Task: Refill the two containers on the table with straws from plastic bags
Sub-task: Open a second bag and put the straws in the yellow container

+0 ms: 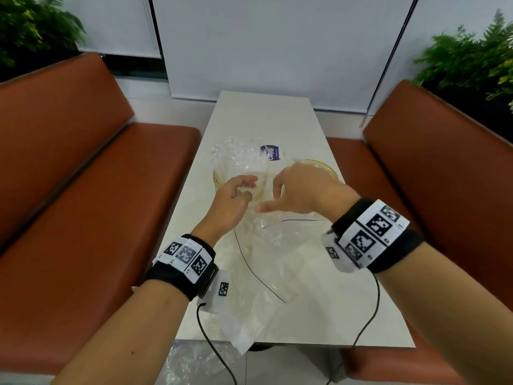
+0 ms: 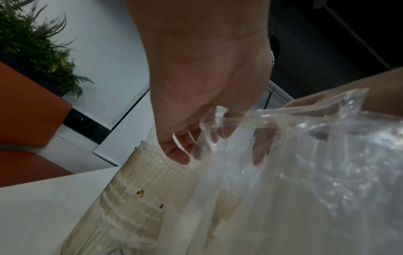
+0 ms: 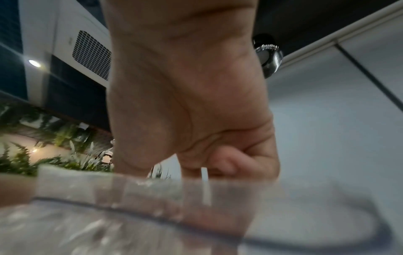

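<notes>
Left hand (image 1: 231,200) fingers pinch the plastic bag (image 2: 305,172); right hand (image 1: 299,190) fingers grip it too.

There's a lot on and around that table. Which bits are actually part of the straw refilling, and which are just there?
Part of the job:
left hand, gripping the plastic bag
right hand, at the same bag
left container
right container

Just there:
table
benches
plants
wrist cables
</notes>
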A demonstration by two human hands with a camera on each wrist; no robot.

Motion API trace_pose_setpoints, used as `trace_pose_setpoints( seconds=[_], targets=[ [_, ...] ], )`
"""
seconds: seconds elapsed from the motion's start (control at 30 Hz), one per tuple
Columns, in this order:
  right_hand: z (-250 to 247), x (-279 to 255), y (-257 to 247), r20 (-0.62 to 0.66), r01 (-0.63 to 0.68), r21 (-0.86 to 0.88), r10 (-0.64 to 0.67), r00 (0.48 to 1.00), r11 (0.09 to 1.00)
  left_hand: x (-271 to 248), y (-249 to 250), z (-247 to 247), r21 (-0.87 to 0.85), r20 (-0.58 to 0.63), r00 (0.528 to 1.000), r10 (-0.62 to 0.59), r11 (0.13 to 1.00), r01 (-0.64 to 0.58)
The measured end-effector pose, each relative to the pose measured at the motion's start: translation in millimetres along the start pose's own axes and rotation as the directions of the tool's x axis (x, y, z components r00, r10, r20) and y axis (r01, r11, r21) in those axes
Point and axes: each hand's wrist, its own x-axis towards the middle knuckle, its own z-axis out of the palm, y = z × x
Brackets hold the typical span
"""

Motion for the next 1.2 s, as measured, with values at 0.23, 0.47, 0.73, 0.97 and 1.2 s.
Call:
trace_pose_setpoints(
  seconds=[0.23, 0.47, 0.73, 0.97, 1.2],
  targets=[
    [22.8, -0.9, -13.7, 0.11, -0.052, 0.064, 0.045, 0.993, 0.997, -5.0, 0.6, 1.3, 0.003, -0.026, 1.0, -0.002, 1.0, 0.002],
    [33.0, 16.2, -7.6, 0.029, -0.097, 0.023, 0.096, 0.995, 0.995, -5.6, -3.7, 2.5, -0.002, 0.01, 1.0, 0.003, 1.0, -0.003],
    [-16.0, 17.9, -13.3, -0.083, -0.144, 0.172, 0.16, 0.984, 0.974, -15.2, -2.2, 1.6, 0.062, 0.104, 0.993, 0.045, 0.997, -0.052],
    [-41.0, 19.7, -42.7, -0.221, 0.038, 0.235, 0.015, 0.975, 0.971, -9.7, 1.6, 11.7, 0.067, 0.017, 0.998, 0.06, 0.996, -0.061],
    [-11.8, 27.2, -32.1, -0.452, 0.229, 0.584, 0.078, 0.888, 0.779, 6.8, -19.8, 6.0, 0.012, 0.027, 1.0, 0.008, 1.0, -0.008]
  ],
)
